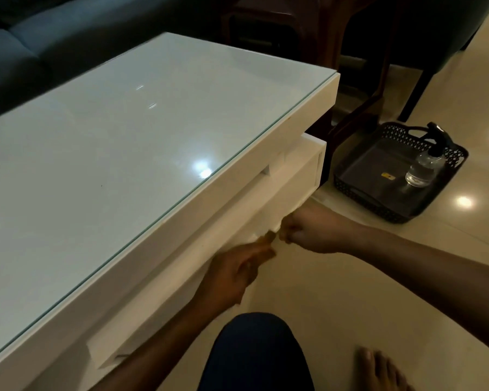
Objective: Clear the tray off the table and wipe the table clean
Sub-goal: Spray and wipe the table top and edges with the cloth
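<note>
Table (124,131): white, glass-topped, filling the left of the view, its top bare and glossy with lamp glare. Sofa (26,38), dark, lies beyond it; pale tiled floor (336,292) to the right. Tray (435,198), a black perforated basket type, stands on the floor near the table's far corner, well apart from both hands; the clearing step is judged done. Inside it stands a clear bottle (421,170) with a dark pump or trigger head, and a small yellow tag (388,176) lies on the tray bottom; no writing or brand on either can be read. Right hand (308,230) is curled at the lower shelf's front edge, and left hand (237,272) is curled just beside it; between them a small brownish thing (270,237) seems pinched, possibly a cloth or handle, but blur hides which, so what either hand grips cannot be told. Step in hand is judged to be fetching something from under the top. Next, wiping calls for a cloth brought onto the glass, perhaps with the bottle.
</note>
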